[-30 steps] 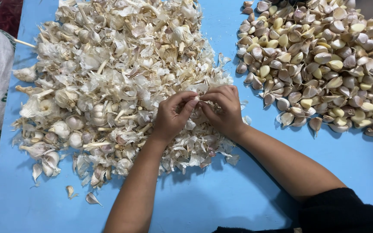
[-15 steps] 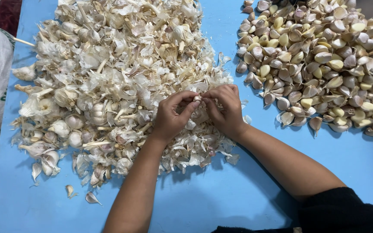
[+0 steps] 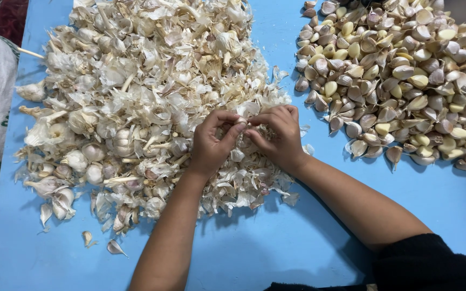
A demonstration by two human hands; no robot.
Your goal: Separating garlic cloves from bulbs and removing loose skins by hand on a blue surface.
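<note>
Both hands, the left hand (image 3: 211, 141) and right hand (image 3: 277, 138), meet fingertip to fingertip, pinching a small pale garlic piece (image 3: 242, 125) over the heap of papery white garlic skins and bulbs (image 3: 136, 102), apart from the separated cloves pile (image 3: 405, 75) on the blue tabletop (image 3: 276, 253).

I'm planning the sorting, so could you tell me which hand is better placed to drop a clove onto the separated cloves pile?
Probably the right hand: it lies nearer the clove pile, while the left hand sits over the husk heap.
</note>
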